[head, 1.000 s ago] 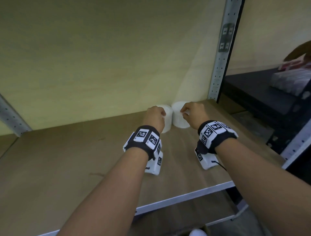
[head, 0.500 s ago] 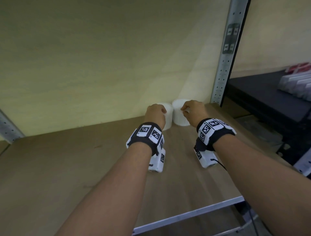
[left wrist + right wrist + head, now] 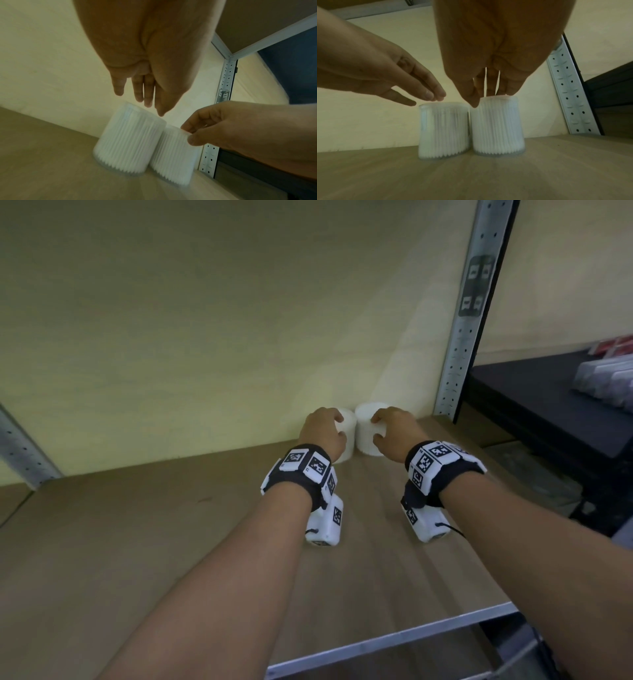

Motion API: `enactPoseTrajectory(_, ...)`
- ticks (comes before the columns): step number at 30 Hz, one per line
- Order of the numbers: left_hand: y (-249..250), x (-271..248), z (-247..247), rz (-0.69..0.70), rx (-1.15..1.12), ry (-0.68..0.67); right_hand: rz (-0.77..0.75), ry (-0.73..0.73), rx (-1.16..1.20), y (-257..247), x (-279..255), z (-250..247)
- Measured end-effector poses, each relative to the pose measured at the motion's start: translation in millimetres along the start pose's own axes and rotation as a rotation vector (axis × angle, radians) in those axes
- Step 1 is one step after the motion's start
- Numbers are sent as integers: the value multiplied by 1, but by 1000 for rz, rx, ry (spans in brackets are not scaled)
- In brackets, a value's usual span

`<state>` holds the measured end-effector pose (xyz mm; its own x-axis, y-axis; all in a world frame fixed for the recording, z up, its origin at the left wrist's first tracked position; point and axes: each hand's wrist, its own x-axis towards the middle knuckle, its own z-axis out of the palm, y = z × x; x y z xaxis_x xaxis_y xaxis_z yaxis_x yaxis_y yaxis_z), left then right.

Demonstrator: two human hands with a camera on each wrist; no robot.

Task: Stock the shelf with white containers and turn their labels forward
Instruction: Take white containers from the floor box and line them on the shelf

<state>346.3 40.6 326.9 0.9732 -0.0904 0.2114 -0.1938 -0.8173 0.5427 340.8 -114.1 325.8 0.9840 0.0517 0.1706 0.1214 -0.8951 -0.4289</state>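
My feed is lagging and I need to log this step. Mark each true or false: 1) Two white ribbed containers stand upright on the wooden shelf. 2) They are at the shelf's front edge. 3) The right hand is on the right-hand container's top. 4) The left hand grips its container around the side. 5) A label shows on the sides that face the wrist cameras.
1) True: the left white ribbed container and the right white ribbed container stand upright, side by side, on the wooden shelf.
2) False: they stand at the back, against the wall.
3) True: the right hand has its fingertips on that top.
4) False: the left hand is open just above it.
5) False: only ribbing shows.
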Motion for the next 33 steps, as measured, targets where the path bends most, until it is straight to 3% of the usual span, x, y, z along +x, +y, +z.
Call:
enactPoseTrajectory(8, 10, -43, -35, 38, 79, -78, -31, 19, 30, -18, -46, -21)
enactPoseTrajectory(20, 24, -165, -112, 30, 165, -156, -85, -72, 22, -75, -159, -51)
enactPoseTrajectory(27, -2, -264, -130, -23, 209, -219, -129, -157, 13, -93, -232, -27)
enactPoseTrajectory(33, -37, -343, -113, -104, 173, -257, -141, -266, 46, -99, -299, 20)
